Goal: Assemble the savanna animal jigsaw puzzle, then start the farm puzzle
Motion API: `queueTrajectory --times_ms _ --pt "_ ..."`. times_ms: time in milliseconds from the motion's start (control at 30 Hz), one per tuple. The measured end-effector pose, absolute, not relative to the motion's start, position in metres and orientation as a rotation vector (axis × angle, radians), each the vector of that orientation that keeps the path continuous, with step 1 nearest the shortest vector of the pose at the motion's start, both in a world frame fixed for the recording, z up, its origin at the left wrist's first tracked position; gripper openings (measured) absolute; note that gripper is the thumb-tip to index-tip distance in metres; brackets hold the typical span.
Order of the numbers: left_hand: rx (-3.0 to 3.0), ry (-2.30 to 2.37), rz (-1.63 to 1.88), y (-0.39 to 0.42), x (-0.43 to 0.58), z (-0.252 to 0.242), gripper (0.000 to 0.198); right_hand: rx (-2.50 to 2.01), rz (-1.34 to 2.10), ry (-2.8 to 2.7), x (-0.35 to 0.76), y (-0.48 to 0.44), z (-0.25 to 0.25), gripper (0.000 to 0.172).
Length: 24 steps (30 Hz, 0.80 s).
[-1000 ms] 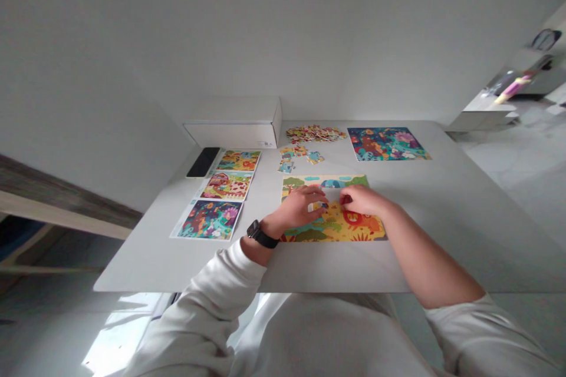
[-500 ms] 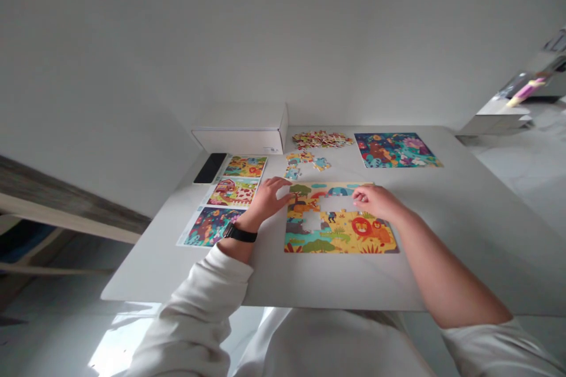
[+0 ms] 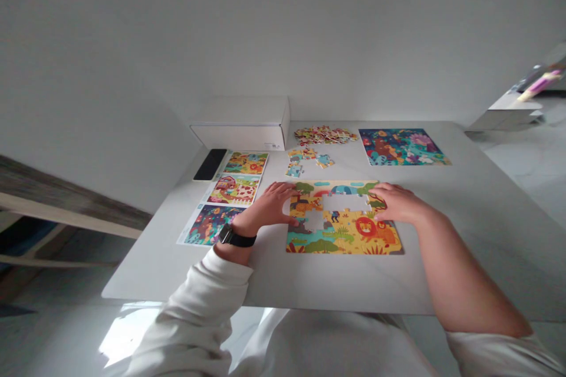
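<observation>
A partly assembled jigsaw puzzle (image 3: 345,240) with lions, trees and a river lies flat in front of me. Two gaps show the table through it, a wide one near the top and a smaller one left of the middle. My left hand (image 3: 270,207) rests against the puzzle's left edge, thumb and fingers spread apart. At the upper right edge, my right hand (image 3: 400,203) touches the puzzle, its thumb and fingers also apart. Several loose pieces (image 3: 325,160) with blue and yellow parts lie just beyond the puzzle.
A pile of puzzle pieces (image 3: 325,134) lies farther back, beside a white box (image 3: 239,135). A dark blue picture puzzle (image 3: 402,147) is at the back right. On the left are a reference sheet (image 3: 234,189) with three pictures and a black phone (image 3: 210,165).
My right hand has moved right from the upper gap to the puzzle's right edge, and its fingers have spread. My left hand has come down against the left edge.
</observation>
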<state>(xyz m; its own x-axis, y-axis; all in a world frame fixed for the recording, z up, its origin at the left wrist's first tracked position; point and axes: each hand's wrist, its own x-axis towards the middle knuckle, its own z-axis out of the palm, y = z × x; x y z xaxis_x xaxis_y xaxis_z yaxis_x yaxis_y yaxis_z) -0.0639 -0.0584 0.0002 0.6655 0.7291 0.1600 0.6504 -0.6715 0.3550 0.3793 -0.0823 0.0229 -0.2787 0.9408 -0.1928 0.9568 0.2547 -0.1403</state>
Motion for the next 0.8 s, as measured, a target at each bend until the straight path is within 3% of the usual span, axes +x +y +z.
queueTrajectory --times_ms 333,400,600,800 --pt "2.593 1.164 0.458 -0.056 -0.061 -0.011 0.089 1.866 -0.401 2.441 0.385 -0.078 0.024 0.077" --pt "2.579 1.162 0.507 -0.056 -0.059 -0.011 0.082 1.882 -0.389 2.471 0.385 -0.077 0.023 0.071" --pt "2.448 1.249 0.83 -0.057 -0.046 -0.004 0.035 2.094 -0.214 2.598 0.375 -0.069 0.02 0.038" --pt "2.421 1.444 0.769 -0.056 -0.042 -0.003 0.036 2.147 -0.118 2.654 0.357 -0.069 0.008 0.029"
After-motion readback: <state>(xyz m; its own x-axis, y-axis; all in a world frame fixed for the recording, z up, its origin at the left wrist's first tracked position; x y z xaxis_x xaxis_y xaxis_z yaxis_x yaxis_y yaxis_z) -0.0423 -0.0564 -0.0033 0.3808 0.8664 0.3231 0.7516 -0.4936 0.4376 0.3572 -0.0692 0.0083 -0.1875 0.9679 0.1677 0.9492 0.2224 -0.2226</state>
